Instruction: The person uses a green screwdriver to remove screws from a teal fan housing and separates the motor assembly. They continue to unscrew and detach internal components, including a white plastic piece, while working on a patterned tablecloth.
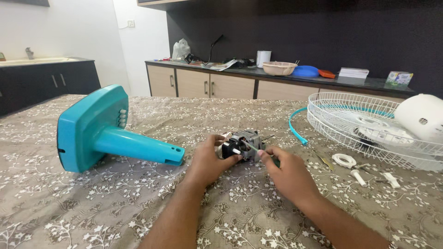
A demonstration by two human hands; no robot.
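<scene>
Two bare hands met at a small fan motor (243,144) on the table (115,203), which wore a brown cloth with a white flower print. The left hand (210,161) clasped the motor from its left side, thumb and fingers wrapped round the casing, steadying it just above the cloth. The right hand (288,173) pinched a thin green-handled screwdriver (258,150), its tip set against the motor's near face. Left of the motor lay a teal fan base (99,129) on its side, its hollow neck pointing toward the left hand and ending just beside it. To the right sat a white wire guard (369,122), well apart from the hands, with a teal rim strip (296,127) curving along its left edge and a white rear cover (422,115) resting at its far side. Near the guard, small white plastic parts (357,175) and a ring (344,160) lay scattered on the cloth. A counter (277,76) with bowls and boxes ran along the dark back wall
</scene>
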